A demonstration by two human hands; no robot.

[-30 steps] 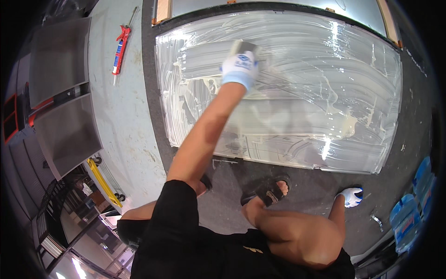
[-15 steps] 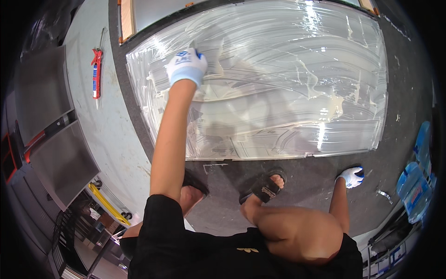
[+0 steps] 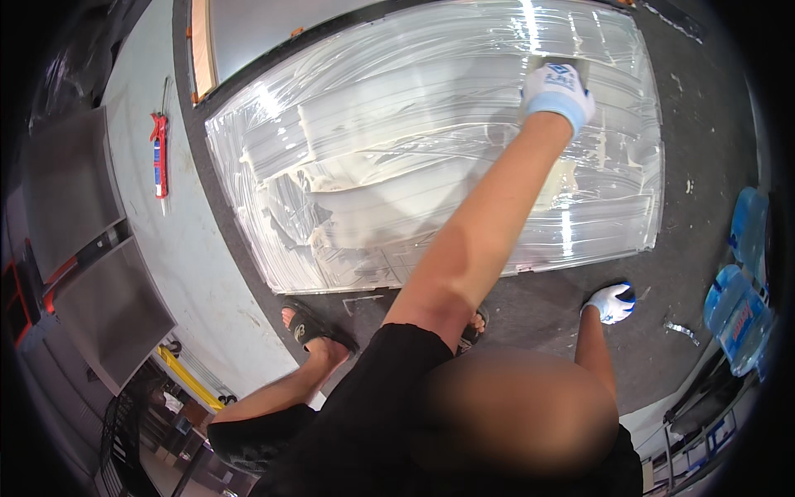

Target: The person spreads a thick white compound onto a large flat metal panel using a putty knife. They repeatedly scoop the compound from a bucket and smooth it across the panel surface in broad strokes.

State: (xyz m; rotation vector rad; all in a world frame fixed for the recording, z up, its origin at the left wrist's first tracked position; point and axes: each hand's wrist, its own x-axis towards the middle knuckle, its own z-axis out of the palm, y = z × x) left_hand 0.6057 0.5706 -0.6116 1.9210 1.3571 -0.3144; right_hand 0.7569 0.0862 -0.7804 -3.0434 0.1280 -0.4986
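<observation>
A large pale panel (image 3: 397, 182) lies before me, its top smeared with streaky, glossy cream-white paste. Near its far right part, my gloved left hand (image 3: 559, 95) is closed on a flat scraper (image 3: 540, 63); the hand covers most of the tool. Both gloves are white with blue parts. My right hand (image 3: 611, 303) rests on the dark floor, just off the panel's near right corner. Its fingers are bent but apart, with nothing visible in them.
A red caulking gun (image 3: 159, 153) lies on the pale floor strip at left. Blue-tinted plastic bottles (image 3: 737, 319) stand at right. Grey panels (image 3: 70, 170) lean at far left. A wood-edged frame (image 3: 201, 50) sits beyond the panel. My sandalled foot (image 3: 310, 327) is by its near edge.
My left hand has swept from the panel's left side to its far right with the scraper. The paste there shows a fresh broad streak. My right hand stays on the floor.
</observation>
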